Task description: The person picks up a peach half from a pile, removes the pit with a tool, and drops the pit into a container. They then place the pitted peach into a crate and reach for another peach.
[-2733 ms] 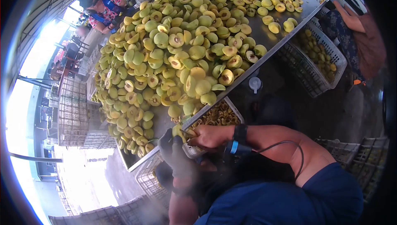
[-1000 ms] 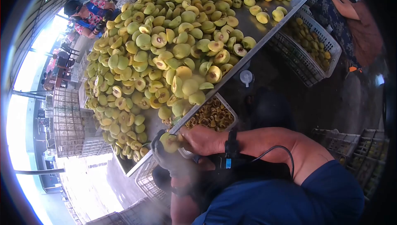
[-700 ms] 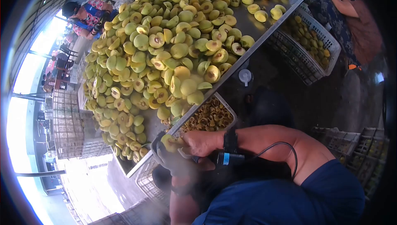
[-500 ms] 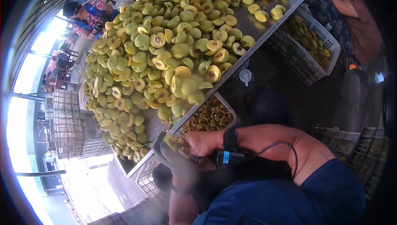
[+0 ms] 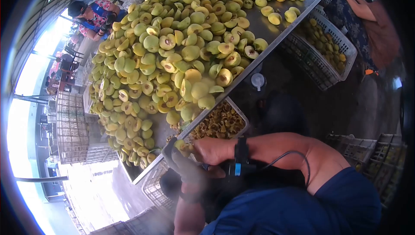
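In a grey glove, my left hand is at the table's near edge, with its thumb and fingers around a yellow-green fruit half that looks like a peach. My bare right hand is closed right beside it, close against the fruit. Its fingertips and whatever they grip are mostly hidden. A dark strap and a small box with a cable sit on my right wrist. Many similar fruit halves, some showing brown pit hollows, are heaped on the metal table ahead of my hands.
Under the table edge stands a crate of brown scraps. Another crate of fruit is at the right, near a person's arm. Stacked crates rise at the left, and a person works across the table. More crates lie lower right.
My left hand's gloved fingers have straightened somewhat, and the fruit half has shifted slightly between my hands. My right hand stays close to it. The view has moved a little.
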Motion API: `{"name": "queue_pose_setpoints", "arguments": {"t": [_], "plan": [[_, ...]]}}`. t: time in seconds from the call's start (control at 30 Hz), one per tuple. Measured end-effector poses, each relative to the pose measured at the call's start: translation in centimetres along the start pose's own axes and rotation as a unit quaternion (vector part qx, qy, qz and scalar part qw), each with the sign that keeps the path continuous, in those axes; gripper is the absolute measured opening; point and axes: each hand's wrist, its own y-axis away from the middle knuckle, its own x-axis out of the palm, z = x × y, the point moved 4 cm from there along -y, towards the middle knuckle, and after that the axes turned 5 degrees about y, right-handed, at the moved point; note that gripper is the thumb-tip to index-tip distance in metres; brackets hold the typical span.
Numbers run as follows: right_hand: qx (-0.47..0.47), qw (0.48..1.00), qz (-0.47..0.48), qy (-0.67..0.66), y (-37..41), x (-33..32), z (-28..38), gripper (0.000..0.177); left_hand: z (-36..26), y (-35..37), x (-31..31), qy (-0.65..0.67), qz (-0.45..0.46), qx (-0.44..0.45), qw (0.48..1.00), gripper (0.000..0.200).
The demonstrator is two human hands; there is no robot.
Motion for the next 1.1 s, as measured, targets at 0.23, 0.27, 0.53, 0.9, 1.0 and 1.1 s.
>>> {"name": "queue_pose_setpoints", "arguments": {"t": [0.23, 0.27, 0.53, 0.9, 1.0, 1.1], "plan": [[-0.027, 1.0, 0.007, 0.001, -1.1, 1.8, -2.3, 0.034, 0.2, -0.1, -0.1, -0.005, 0.007, 0.042, 0.999, 0.042], [-0.078, 0.996, 0.003, -0.048, -1.2, 2.4, -3.2, 0.032, -0.2, -0.1, -0.1, -0.058, 0.011, 0.075, 0.995, 0.042], [0.013, 1.0, -0.014, 0.018, 0.2, 1.6, -1.2, 0.031, -0.9, 0.5, 0.3, 0.023, -0.02, -0.058, 0.998, 0.035], [0.067, 0.996, -0.055, -0.027, -0.3, 1.5, -1.6, 0.029, -0.3, -0.2, 0.1, -0.021, -0.043, -0.018, 0.999, 0.029], [-0.069, 0.997, -0.003, -0.029, -2.1, 2.9, -4.5, 0.025, -0.9, -0.5, 0.6, 0.021, -0.033, 0.002, 0.999, 0.031], [-0.17, 0.984, -0.016, -0.041, -1.9, 4.0, -4.2, 0.022, -2.2, -0.8, 0.6, -0.022, -0.029, 0.017, 0.999, 0.031]]}}
